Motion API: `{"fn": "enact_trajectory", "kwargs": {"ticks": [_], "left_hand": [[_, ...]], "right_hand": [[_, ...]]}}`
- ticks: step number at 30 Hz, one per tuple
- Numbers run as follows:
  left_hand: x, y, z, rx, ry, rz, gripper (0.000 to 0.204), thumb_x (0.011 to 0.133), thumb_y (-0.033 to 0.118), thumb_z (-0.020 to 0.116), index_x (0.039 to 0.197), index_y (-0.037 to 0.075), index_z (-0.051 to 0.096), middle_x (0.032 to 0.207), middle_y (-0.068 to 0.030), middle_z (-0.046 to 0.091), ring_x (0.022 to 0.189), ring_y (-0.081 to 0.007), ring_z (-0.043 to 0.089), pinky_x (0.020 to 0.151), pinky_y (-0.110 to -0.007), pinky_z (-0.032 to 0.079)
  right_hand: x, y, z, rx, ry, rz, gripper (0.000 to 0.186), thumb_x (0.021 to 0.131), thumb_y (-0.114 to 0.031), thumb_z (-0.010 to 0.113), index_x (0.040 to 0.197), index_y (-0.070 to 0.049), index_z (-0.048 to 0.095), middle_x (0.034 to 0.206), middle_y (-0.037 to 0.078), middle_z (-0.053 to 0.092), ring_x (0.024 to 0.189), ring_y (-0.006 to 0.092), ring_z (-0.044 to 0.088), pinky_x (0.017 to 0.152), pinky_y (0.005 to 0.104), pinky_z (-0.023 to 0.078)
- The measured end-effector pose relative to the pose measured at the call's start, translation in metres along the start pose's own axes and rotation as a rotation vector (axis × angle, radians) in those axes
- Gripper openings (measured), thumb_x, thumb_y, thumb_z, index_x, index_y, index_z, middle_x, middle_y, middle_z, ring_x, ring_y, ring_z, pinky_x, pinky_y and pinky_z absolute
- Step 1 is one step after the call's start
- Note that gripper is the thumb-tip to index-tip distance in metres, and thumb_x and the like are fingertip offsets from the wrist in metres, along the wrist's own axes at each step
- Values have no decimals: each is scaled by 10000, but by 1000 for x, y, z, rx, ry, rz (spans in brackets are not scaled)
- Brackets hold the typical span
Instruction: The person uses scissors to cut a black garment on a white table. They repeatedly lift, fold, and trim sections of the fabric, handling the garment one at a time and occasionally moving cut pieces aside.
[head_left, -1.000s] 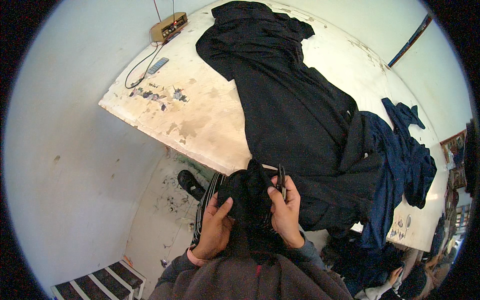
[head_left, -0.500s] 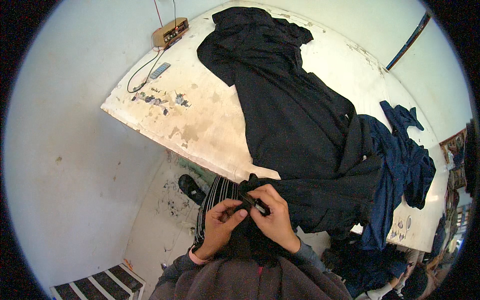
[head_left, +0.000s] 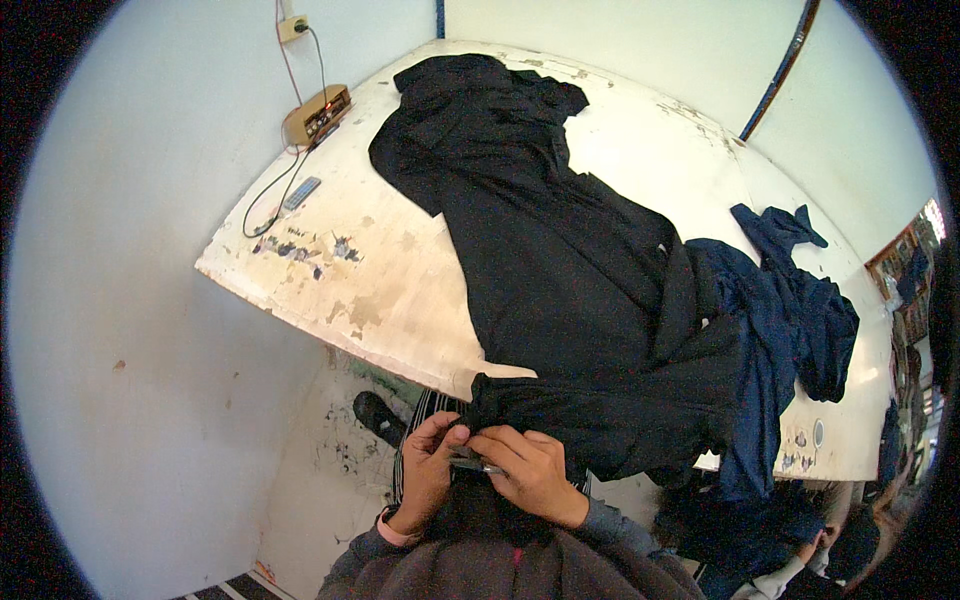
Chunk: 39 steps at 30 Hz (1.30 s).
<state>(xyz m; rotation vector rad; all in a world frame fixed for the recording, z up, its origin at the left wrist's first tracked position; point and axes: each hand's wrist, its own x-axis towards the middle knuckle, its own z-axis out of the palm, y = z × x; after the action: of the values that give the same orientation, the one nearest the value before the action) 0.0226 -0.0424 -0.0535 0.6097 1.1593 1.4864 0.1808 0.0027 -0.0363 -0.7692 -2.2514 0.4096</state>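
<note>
A large black garment (head_left: 560, 270) lies spread over the white table, and its near end hangs over the edge toward me. My left hand (head_left: 430, 465) is closed in a pinch on the hem of this garment, thumb against the fingers. Right beside it, my right hand (head_left: 530, 472) has its fingers curled at the same edge. A small, slim metal tool (head_left: 478, 464) shows under the right fingers; its exact kind is hidden by the hand. A dark blue garment (head_left: 765, 330) lies crumpled to the right of the black one.
The white table (head_left: 400, 280) has worn, stained patches. At its far left sit a brown box-shaped device (head_left: 318, 115) with cables and a grey remote control (head_left: 302, 193). A black shoe (head_left: 378, 418) rests on the floor below. Another person's arm (head_left: 790, 570) shows at lower right.
Both hands have moved slightly away from me and left, up to the garment's hem. The right fingers now cover more of the metal tool. The view has tilted upward.
</note>
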Motion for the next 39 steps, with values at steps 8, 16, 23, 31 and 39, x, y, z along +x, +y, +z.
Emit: {"fn": "enact_trajectory", "kwargs": {"ticks": [8,16,23,31,39], "left_hand": [[21,19,-1,569,-243,312,174,954,145,699,1024,-14,686,958,-43,664,877,-134,600,798,-270,463],[28,30,-13,487,-582,-51,190,980,180,677,983,-9,694,922,-10,620,867,-90,543,798,-252,428],[31,28,-20,217,-602,-381,174,971,184,696,958,11,688,912,30,613,866,-62,516,813,-235,409],[35,34,-15,570,-622,-60,211,827,106,828,998,16,741,944,-21,681,930,-124,612,857,-303,478],[34,41,-19,786,-654,245,195,803,98,827,981,43,770,964,-70,736,918,-221,681,840,-335,531]], "right_hand": [[4,2,-27,-332,-139,-249,301,814,-184,650,1112,-183,689,1088,-23,668,645,108,567,577,263,412],[-2,8,-45,-383,-6,-442,221,806,-198,703,1023,-218,744,1043,-89,692,599,44,482,547,227,335],[-6,19,-46,-294,-36,-434,293,825,-221,667,1112,-213,729,1147,-54,683,675,58,534,605,228,395],[-7,23,-43,-290,-49,-420,285,833,-202,673,1113,-203,727,1213,-31,679,692,60,556,599,223,412],[-17,32,-26,-73,-83,-237,270,842,-193,672,1108,-163,714,1258,-6,681,723,85,619,606,255,448]]}}
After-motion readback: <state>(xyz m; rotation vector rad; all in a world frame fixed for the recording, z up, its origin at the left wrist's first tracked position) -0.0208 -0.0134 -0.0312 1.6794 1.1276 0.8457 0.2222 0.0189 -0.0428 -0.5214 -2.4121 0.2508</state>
